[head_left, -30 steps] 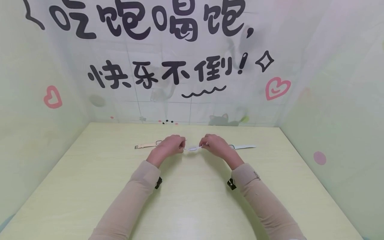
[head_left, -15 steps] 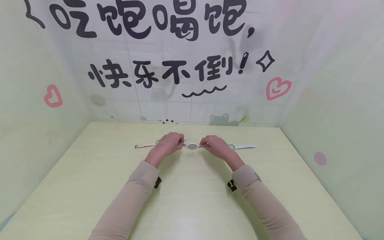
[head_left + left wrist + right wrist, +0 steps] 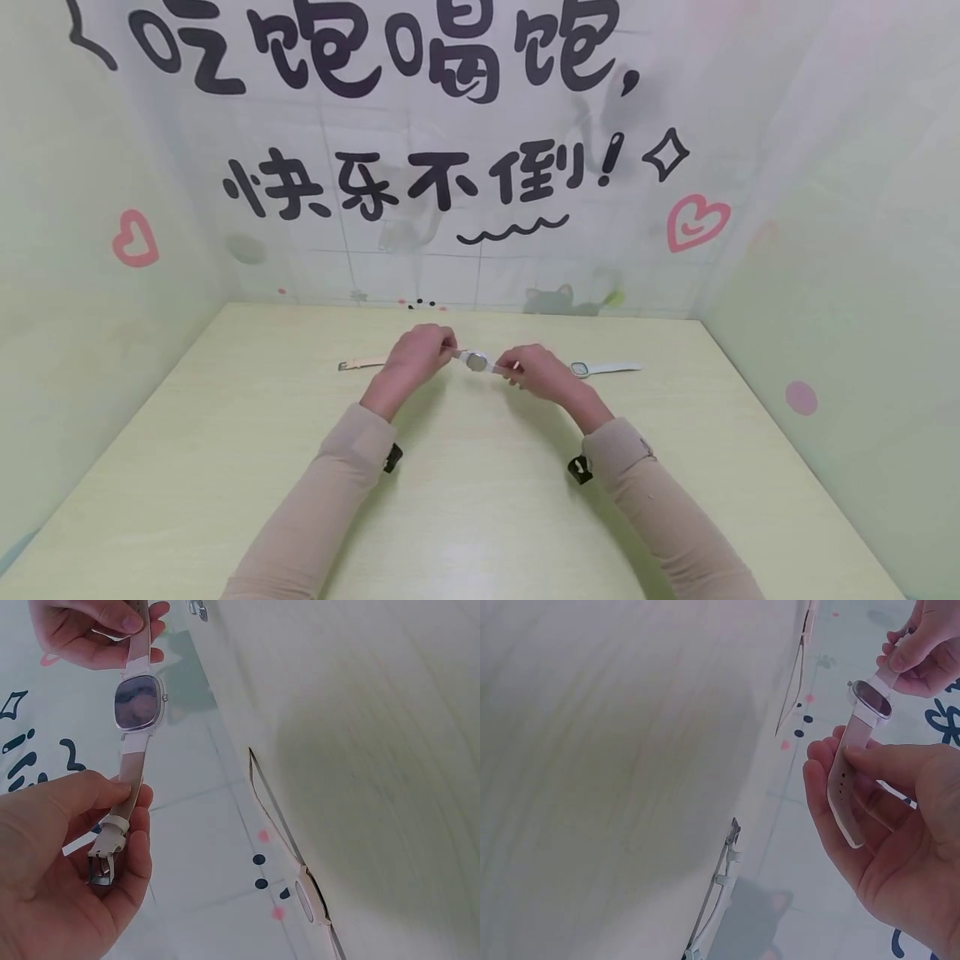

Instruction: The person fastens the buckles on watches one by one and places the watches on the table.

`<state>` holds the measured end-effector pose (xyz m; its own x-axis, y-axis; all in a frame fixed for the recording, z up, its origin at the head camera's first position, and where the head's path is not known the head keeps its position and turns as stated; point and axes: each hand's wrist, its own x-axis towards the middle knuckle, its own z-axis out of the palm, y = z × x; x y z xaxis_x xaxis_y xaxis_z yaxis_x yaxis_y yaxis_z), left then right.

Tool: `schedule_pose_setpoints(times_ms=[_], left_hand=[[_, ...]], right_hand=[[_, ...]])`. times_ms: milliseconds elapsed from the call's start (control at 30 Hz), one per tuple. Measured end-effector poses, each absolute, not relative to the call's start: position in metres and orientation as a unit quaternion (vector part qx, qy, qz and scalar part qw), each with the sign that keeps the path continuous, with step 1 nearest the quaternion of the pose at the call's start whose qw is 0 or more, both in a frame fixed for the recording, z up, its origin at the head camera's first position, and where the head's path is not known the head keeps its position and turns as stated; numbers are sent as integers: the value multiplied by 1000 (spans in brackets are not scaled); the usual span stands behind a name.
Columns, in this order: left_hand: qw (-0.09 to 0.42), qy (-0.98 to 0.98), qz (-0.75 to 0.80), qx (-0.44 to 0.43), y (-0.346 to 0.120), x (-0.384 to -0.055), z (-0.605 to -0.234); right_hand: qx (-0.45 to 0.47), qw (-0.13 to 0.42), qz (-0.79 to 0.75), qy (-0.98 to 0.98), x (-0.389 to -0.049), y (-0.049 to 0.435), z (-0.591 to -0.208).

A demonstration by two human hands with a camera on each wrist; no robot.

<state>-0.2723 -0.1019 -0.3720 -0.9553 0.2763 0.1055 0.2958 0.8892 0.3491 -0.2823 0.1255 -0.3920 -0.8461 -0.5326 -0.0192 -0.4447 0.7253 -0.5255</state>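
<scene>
A pale wristwatch point(image 3: 476, 362) is stretched between both hands above the back of the table, its dark rounded-square face point(image 3: 139, 703) showing in the left wrist view. My left hand point(image 3: 422, 350) pinches the buckle-end strap between thumb and fingers, and the metal buckle point(image 3: 101, 866) hangs by the palm. The holed strap point(image 3: 843, 787) is pinched by my right hand point(image 3: 538, 367), its free tip lying over the fingers. In the head view the watch slants, with the left-hand end higher.
A peach-strapped watch point(image 3: 362, 363) lies on the table point(image 3: 480, 500) at left, partly hidden behind the left hand. Another watch with a white strap point(image 3: 611, 367) lies at right. A printed wall sheet point(image 3: 420, 275) rises behind the table's back edge.
The held watch has turned from nearly edge-on to showing its face. My left hand has moved up and slightly left; the right has dropped a little, so the watch now slants.
</scene>
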Motion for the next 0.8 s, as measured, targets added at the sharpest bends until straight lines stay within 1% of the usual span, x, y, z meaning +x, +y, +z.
schedule_pose_setpoints(times_ms=[167,433,667,800], left_hand=[[45,-970,-196,-134,-104,-272,-371],[62,-963,-233,-118,-108,-270,-368],[61,-952,-284,-95,-111,-267,-364],[70,-941,-321,-85,-114,-269,-365]], right_hand=[[-255,114,-299,912,-279,124,-392],[-289,102,-314,899,-274,122,-388],[-306,124,-361,872,-273,123,-386],[-319,138,-389,853,-273,125,-384]])
